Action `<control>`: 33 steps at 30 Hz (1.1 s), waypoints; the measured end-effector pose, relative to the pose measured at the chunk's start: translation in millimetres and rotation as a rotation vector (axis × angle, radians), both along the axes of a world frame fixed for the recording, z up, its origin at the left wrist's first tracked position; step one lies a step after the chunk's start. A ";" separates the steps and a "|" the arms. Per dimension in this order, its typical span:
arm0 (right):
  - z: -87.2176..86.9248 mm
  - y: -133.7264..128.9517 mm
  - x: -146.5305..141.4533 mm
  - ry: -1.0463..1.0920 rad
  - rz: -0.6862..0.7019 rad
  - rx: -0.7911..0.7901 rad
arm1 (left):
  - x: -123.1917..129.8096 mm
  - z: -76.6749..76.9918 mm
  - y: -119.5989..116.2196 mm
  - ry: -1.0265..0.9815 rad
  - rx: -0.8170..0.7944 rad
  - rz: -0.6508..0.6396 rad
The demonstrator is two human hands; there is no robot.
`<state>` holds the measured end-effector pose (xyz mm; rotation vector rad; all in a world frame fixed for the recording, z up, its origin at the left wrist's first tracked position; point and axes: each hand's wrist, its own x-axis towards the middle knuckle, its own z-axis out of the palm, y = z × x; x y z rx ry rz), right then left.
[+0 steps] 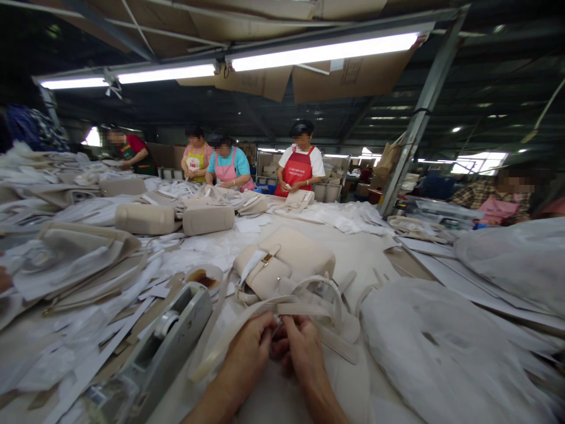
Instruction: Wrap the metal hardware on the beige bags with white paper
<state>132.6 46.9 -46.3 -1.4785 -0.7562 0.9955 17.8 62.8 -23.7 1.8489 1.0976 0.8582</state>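
The left hand [249, 347] and right hand [305, 347] are meeting at a cream strap [300, 308], fingers bending inward; whether either grip is clamping on it, I cannot tell. The strap is lying before a cream handbag [269, 282]. A grey tape dispenser [183, 338] is crowding the left, a white plastic-covered bundle [410, 335] the right.

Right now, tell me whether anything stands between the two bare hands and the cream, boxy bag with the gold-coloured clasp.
Yes: flat, cream, looped straps lie between the bare left hand, the bare right hand and the bag, just beyond the fingertips. What the hands have between them is too hidden to tell.
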 end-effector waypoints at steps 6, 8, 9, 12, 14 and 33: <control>-2.8 2.1 -0.2 -0.009 -0.010 0.035 | 0.3 4.2 -2.2 0.052 0.039 -0.043; -3.3 2.5 -0.1 0.015 -0.017 0.062 | 0.1 2.0 -1.0 0.012 0.004 -0.057; -3.1 2.7 -0.3 0.037 -0.014 0.078 | -0.2 0.6 0.1 -0.036 -0.067 -0.072; -0.9 2.6 -1.4 0.097 -0.006 0.122 | -2.4 -2.1 4.6 -0.223 -0.429 -0.092; 1.2 2.2 -2.3 0.098 -0.005 0.147 | -3.3 -1.8 7.4 -0.292 -0.630 -0.046; -10.0 1.3 -3.7 -0.023 -0.039 0.242 | 4.1 2.9 16.9 -0.155 -0.745 0.030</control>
